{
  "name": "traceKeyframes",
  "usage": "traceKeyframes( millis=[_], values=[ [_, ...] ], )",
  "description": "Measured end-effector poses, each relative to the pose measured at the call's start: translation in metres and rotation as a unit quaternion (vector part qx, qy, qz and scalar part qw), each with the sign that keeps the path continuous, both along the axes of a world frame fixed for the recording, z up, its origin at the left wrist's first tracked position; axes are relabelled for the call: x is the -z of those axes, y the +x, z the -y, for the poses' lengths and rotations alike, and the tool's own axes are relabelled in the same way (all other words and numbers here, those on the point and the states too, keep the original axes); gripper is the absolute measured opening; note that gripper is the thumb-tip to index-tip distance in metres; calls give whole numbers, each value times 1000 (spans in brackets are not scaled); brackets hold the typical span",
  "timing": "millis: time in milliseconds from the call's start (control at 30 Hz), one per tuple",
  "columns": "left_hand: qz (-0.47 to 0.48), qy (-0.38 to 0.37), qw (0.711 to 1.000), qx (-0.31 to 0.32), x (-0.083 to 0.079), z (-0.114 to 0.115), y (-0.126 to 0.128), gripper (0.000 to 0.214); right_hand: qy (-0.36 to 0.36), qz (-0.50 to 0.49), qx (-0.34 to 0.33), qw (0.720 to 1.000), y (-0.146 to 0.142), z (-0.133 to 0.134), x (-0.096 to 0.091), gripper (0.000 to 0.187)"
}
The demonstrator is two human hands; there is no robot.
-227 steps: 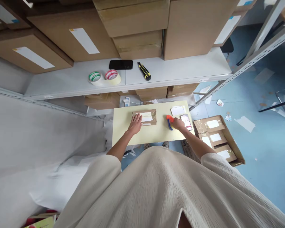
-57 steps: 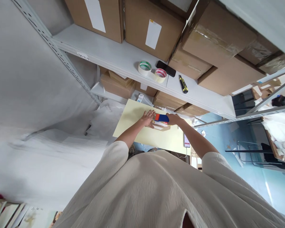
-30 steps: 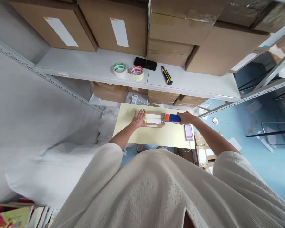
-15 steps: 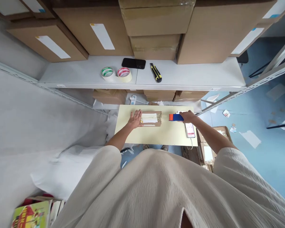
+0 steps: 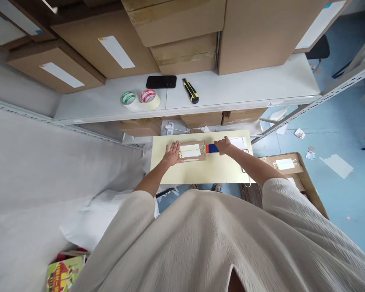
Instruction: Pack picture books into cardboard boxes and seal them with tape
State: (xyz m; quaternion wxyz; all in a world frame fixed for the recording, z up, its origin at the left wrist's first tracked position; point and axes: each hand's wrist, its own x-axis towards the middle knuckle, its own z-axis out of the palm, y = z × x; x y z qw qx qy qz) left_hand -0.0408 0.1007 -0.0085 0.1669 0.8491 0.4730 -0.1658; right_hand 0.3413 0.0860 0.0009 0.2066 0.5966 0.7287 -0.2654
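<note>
Fingers [image 5: 172,147] of our left hand [image 5: 172,154] lie spread and flat, clasping nothing, and press down on the left end of a small cardboard parcel [image 5: 193,151]. That parcel lies flat near the far edge of the pale yellow tabletop [image 5: 200,172], roughly midway between its left and right edges, and white labels cover much of its top face. Our right hand [image 5: 225,145] is curled tight round the handle of a blue and orange tape dispenser [image 5: 211,148], whose orange nose touches the right end of the parcel. At the far right corner of the tabletop we see a sheet of white paper [image 5: 240,142], and just beside it, close to the right edge, a phone [image 5: 246,152] shows only a sliver from under our right forearm. Beyond the far edge runs a white shelf [image 5: 246,83], and on it stand a green-cored tape roll [image 5: 128,98] and a red-cored tape roll [image 5: 148,96] touching each other, then a black handset [image 5: 161,82] and a yellow and black utility knife [image 5: 190,91], all in front of large brown cartons [image 5: 249,32]. On the blue floor off the tabletop's right edge, an open box [image 5: 307,182] holds more labelled packets [image 5: 284,164].
</note>
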Motion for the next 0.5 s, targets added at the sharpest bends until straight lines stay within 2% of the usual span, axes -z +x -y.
traceKeyframes(
  millis=[133,333,400,500],
  values=[
    [-6,7,1000,11,3,-1,-2,131,13,24,-24,999,-8,-1,1,70],
    [-11,11,1000,17,8,-1,-4,130,25,77,-62,995,-23,17,10,63],
    [-7,10,1000,13,10,-1,-4,129,16,79,-44,996,-20,24,14,65],
    [10,10,1000,7,13,-1,-5,129,12,65,26,997,-7,36,19,73]
  ],
)
